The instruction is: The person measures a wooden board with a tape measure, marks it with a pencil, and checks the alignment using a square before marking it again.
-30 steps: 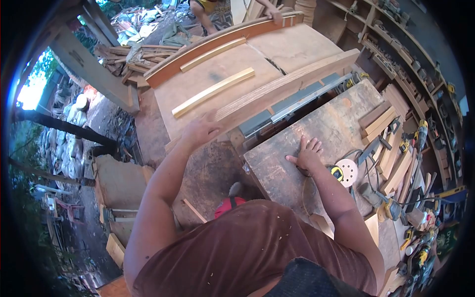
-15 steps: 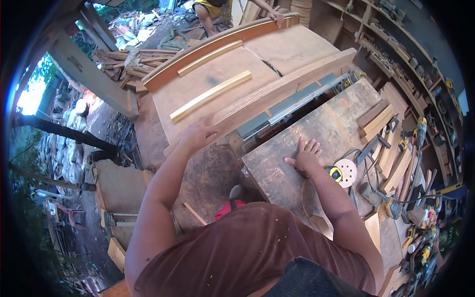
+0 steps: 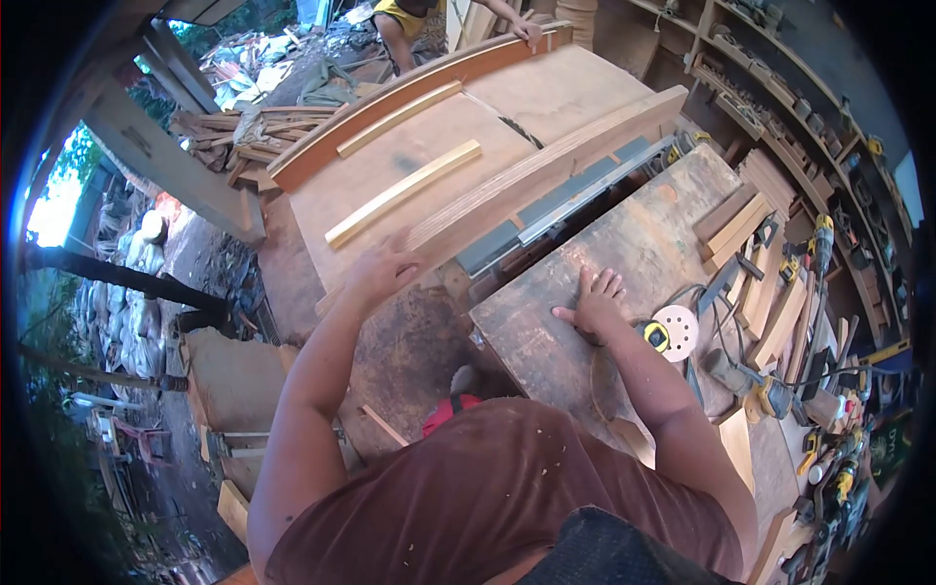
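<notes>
My left hand (image 3: 388, 270) rests at the near-left end of a long wooden board (image 3: 546, 166) standing on edge along the saw table. Its fingers are stretched over the top edge rather than wrapped round it. On the worn wooden bench top (image 3: 546, 283), my right hand (image 3: 595, 304) lies flat, palm down, fingers spread, holding nothing. Close to my right wrist are a yellow-and-black tape measure (image 3: 656, 337) and a round sanding disc (image 3: 677, 332) with holes. Two pale wood strips, a nearer one (image 3: 405, 193) and a farther one (image 3: 400, 119), lie on the panel (image 3: 575, 88) beyond the board.
Another person's hand (image 3: 527, 32) touches the far reddish-brown fence board (image 3: 419, 96). Wood offcuts (image 3: 736, 229), a corded power tool (image 3: 768, 398) and a drill (image 3: 824, 239) crowd the bench on the right. Shelves (image 3: 770, 97) stand behind. Scrap timber (image 3: 244, 136) is piled at left.
The whole view has shifted slightly, so the table and boards appear a little farther left. Both my hands keep their places on the board and bench.
</notes>
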### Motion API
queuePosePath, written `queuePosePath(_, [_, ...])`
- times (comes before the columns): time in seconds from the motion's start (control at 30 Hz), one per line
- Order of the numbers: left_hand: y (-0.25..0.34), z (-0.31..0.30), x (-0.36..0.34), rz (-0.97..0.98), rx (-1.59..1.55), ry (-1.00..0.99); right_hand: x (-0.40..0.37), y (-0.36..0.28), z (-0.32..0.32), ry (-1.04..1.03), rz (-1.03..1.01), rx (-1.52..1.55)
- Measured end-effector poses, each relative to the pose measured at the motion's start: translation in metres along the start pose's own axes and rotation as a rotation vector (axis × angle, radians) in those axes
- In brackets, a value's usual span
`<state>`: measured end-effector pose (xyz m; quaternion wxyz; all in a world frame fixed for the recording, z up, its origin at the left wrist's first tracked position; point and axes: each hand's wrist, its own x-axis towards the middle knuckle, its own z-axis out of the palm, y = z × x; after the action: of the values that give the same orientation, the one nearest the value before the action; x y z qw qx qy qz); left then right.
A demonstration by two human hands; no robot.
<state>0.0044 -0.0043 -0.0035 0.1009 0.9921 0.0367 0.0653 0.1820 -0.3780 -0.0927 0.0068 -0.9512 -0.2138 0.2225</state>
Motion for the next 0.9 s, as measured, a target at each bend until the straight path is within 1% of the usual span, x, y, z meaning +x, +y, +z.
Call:
queuePosePath(0.13, [-0.0001, 0.0020, 0.0002, -0.024, -0.030, -0.017, -0.0009, -0.0011, -0.0023, -0.017, 0.007, -0.013])
queuePosePath(0.2, [0.0004, 0.0018, -0.0001, 0.008, 0.000, 0.006, 0.0001, -0.0002, -0.0002, -0.004, 0.004, -0.017])
queuePosePath(0.33, [0.0004, 0.0006, -0.0002, -0.006, -0.007, -0.004, -0.0015, -0.0010, -0.0018, -0.007, 0.005, -0.016])
queuePosePath(0.43, [0.0021, -0.0012, -0.0005, 0.018, -0.002, 0.022, -0.0016, -0.0013, -0.0025, -0.010, -0.001, -0.010])
queuePosePath(0.5, [0.0035, -0.0025, -0.0007, -0.010, -0.011, -0.001, -0.0008, -0.0015, -0.0027, -0.021, 0.003, -0.015])
queuePosePath(0.73, [0.0022, -0.0001, -0.0005, -0.010, -0.020, -0.001, -0.0018, -0.0022, -0.0044, -0.029, 0.003, -0.017])
queuePosePath(0.83, [0.0049, -0.0029, -0.0002, 0.010, 0.001, 0.019, 0.0010, -0.0006, -0.0024, -0.023, 0.002, -0.014])
queuePosePath(0.9, [0.0081, -0.0019, -0.0031, -0.019, -0.012, 0.028, 0.0012, 0.0003, 0.0034, 0.005, -0.002, -0.008])
